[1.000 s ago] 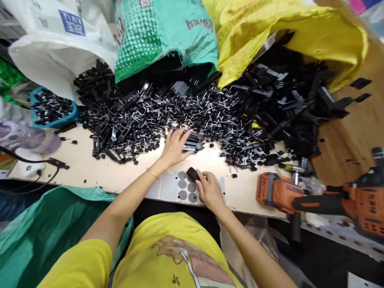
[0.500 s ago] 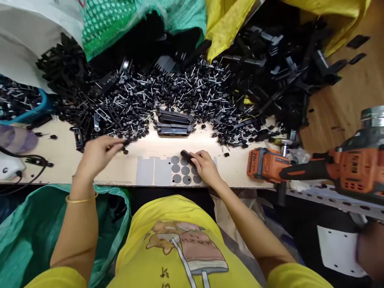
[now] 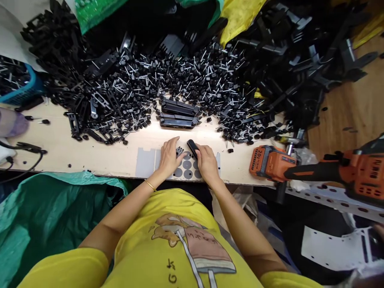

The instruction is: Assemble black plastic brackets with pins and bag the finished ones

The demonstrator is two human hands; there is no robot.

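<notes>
Near the front edge of the pale workbench (image 3: 99, 158), my right hand (image 3: 207, 163) is closed round a dark, elongated plastic part (image 3: 192, 146) with a rounded far end. Just to its left, my left hand (image 3: 168, 159) pinches a small black slotted piece (image 3: 179, 151) between thumb and fingers; the rest of that piece is hidden. The two parts are close but apart. Under and between my hands lie grey round pads (image 3: 187, 174) and a flat grey sheet (image 3: 145, 162). Beyond them, several long black assembled parts (image 3: 179, 113) lie side by side.
A wide heap of small black knobs with metal pins (image 3: 180, 76) covers the back. Black flat brackets (image 3: 75, 92) pile at left, beside a blue basket (image 3: 27, 86). An orange cordless power tool (image 3: 271, 162) lies at right. A green sack (image 3: 60, 208) hangs open below the front edge.
My left hand has moved right from the heap's left edge, bringing a small black piece beside my right hand. My right hand still holds its part. The camera view has shifted slightly.
</notes>
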